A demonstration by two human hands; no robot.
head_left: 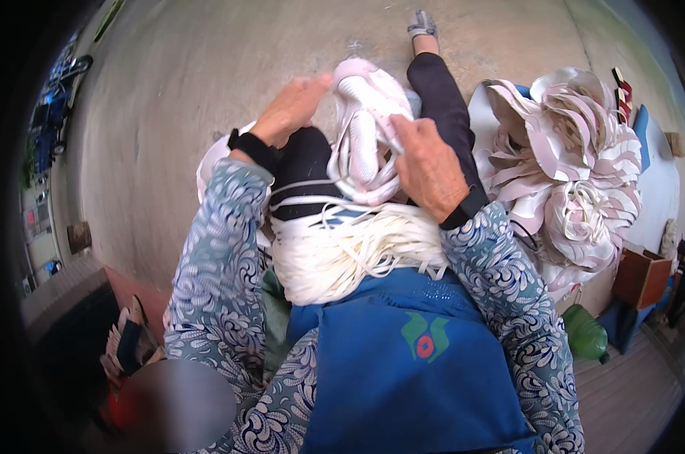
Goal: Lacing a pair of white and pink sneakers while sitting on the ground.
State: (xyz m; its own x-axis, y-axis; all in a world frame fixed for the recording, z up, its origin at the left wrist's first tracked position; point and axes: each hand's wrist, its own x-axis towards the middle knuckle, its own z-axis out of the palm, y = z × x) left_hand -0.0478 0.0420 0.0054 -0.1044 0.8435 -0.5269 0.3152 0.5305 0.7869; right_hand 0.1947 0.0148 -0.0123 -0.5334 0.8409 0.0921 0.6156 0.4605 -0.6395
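A white and pale pink shoe upper (372, 98) with white lacing stands upright over my lap. My right hand (431, 168) is closed on its right edge, thumb and fingers pinching the rim. My left hand (291, 110) is raised just left of the upper's top end, its fingertips close to the edge. Motion blurs those fingers, so whether they hold a lace is unclear. A thick bundle of white shoelaces (350, 253) lies across my lap below the upper, and a few strands loop leftward over my dark trouser leg.
A large pile of similar white and pink uppers (577, 151) is on the right. Below it are a brown wooden box (640, 280) and a green plastic bottle (584, 333). Another pale piece (210, 166) shows beyond my left forearm. My blue apron (410, 363) covers my lap.
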